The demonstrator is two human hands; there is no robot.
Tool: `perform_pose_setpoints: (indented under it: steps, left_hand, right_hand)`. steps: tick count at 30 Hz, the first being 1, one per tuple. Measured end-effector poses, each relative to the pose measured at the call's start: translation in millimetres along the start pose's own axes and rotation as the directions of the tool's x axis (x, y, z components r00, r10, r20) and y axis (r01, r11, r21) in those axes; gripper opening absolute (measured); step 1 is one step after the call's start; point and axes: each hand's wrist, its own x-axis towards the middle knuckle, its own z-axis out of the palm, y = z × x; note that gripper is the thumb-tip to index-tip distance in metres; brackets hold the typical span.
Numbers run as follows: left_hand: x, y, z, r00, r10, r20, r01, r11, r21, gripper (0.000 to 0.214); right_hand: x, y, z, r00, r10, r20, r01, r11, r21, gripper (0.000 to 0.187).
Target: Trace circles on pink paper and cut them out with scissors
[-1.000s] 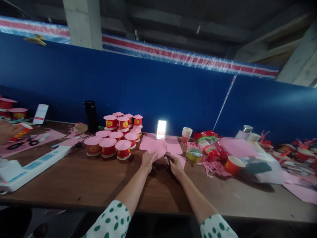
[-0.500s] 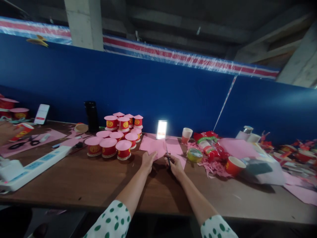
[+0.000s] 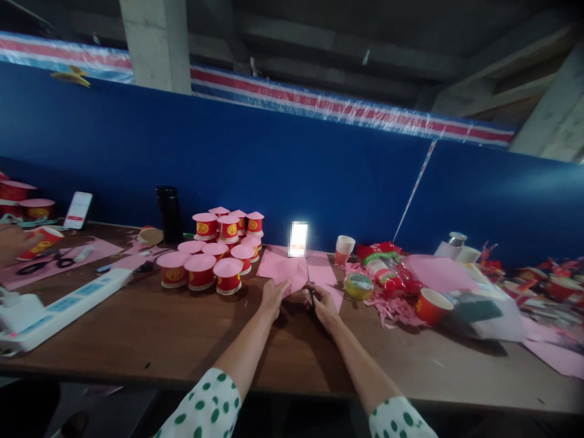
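Head view: we are holding pink paper (image 3: 294,274) by its near edge in our left hand (image 3: 272,298), thumb on top, and our right hand (image 3: 323,304) is closing around scissors (image 3: 311,293). Our paper is lying at the middle of the table (image 3: 182,337), in front of the lit phone (image 3: 298,239). Compared with half a second ago, we are seeing almost no change: both hands are keeping the same places and grips, while the whole scene at left is sitting very slightly further right in the frame. We are not making out how far the blades are parting, as they are showing only as a thin line against the pink. Pixelation is hiding the phone's screen from us. At the left edge, another person's hand (image 3: 16,243) is blurring beside a red cup (image 3: 42,243), and the frame is cutting it off. Among the pink-topped cups (image 3: 199,274), front ones are partly covering those behind. We are finding the pile (image 3: 542,286) at far right too smeared to sort out.
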Motion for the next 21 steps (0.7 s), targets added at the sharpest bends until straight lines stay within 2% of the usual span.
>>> perform_pose_setpoints:
  steps: [13, 21]
  left_hand:
    - [1.9, -3.3, -0.2, 1.0, 0.005, 0.006, -0.004, 0.997, -0.079, 0.04]
    - [2.1, -3.3, -1.1, 0.999, 0.032, 0.033, -0.029, 0.996, -0.079, 0.041]
  right_hand:
    - [1.4, 4.4, -0.5, 1.0, -0.03, 0.001, 0.03, 1.0, 0.008, 0.041]
    - [1.3, 4.4, -0.8, 1.0, -0.004, -0.006, 0.004, 1.0, 0.012, 0.043]
